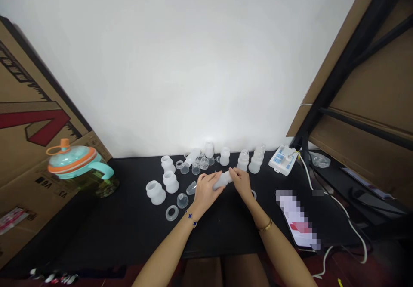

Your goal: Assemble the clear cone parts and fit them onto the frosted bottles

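Note:
Over the middle of the black table, my left hand (206, 190) wraps round the body of a whitish baby bottle (221, 181). At the bottle's upper right end, the fingers of my right hand (240, 181) are closed on its top; the exact part they grip is partly hidden. Left of my left hand lie a clear cap (191, 188), a clear dome (182, 200) and a pale ring (172, 213). Open bottle bodies, such as this one (156, 192), stand farther left. Behind my right hand stand two bottles with tops fitted, one of them taller (257, 159).
Loose rings, domes and bottle bodies (209, 150) cluster near the white wall. A large teal and orange jug (82, 168) stands at the left by a cardboard box (29, 183). On the right are a white case (284, 160), a phone (298, 222) and a white cable (342, 207).

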The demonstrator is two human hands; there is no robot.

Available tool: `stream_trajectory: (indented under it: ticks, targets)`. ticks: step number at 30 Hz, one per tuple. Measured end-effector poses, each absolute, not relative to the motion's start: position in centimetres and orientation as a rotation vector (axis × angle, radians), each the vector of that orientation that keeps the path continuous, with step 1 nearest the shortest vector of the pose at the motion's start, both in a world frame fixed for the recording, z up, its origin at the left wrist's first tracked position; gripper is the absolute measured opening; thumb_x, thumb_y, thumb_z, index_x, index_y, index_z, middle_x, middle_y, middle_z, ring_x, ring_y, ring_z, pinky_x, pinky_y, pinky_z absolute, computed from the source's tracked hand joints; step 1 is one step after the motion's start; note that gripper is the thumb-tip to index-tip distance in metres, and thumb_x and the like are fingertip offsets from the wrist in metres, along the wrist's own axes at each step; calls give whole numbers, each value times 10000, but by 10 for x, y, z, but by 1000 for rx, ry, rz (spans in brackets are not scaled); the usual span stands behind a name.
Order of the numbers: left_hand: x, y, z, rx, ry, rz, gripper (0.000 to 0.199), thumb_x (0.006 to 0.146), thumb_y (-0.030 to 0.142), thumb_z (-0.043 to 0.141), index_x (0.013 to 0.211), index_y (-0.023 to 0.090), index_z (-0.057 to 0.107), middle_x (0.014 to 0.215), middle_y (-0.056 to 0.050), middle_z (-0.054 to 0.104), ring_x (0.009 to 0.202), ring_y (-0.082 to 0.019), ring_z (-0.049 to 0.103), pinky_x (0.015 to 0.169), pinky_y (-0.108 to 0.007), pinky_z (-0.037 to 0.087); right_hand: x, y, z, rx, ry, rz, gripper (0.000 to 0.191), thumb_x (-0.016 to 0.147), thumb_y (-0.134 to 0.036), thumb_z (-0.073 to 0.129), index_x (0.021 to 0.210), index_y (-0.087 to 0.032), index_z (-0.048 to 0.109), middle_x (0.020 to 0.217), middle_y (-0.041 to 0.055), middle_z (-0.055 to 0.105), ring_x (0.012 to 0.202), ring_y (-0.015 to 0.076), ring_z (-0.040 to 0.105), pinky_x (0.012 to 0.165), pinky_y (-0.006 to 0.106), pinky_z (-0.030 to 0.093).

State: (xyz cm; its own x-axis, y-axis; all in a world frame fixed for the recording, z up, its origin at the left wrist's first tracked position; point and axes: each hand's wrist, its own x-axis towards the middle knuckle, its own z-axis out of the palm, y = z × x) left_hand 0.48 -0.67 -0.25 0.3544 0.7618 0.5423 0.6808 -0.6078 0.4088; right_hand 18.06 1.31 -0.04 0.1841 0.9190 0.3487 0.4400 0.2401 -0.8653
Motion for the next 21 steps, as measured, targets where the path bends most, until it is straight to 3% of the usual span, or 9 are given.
stream_trajectory:
  ticks: [21]
  targets:
    - [6,-9,-6,2651,1327,1219,463,912,244,659,1365,251,566,1249,-81,710,1115,-247,675,920,-413,454,181,19,-13,-1367,-1373,643,438,859,-498,456,556,-225,298,537,-42,281,543,124,313,531,270,222]
